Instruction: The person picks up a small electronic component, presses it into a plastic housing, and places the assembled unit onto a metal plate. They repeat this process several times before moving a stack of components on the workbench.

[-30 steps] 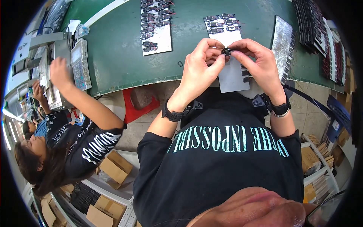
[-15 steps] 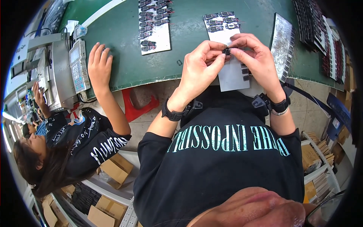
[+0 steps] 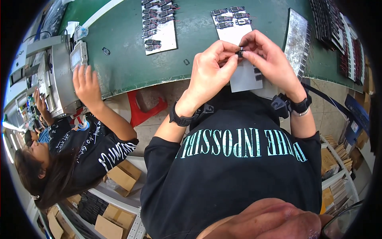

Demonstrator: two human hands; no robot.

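Note:
My left hand [image 3: 211,68] and my right hand [image 3: 269,61] meet over the near edge of the green table. Between their fingertips they pinch a small black part [image 3: 240,53], mostly covered by the fingers. Under the hands lies a pale board [image 3: 241,83], with small dark square pieces [image 3: 258,74] along its right side beside my right hand. Farther back, several small black electronic modules [image 3: 225,18] with thin wires sit on its white upper portion.
Left of my hands, a white board [image 3: 168,40] carries more wired modules. A small black ring [image 3: 186,62] and a loose module [image 3: 106,51] lie on the green table [image 3: 127,59]. A metal plate [image 3: 294,36] stands right. A co-worker's hand [image 3: 87,87] is near a keypad device [image 3: 78,55].
The co-worker's hand has moved left and nearer, uncovering the loose module on the table. My hands still pinch the black part, with my right fingers slightly shifted. The view has moved a little.

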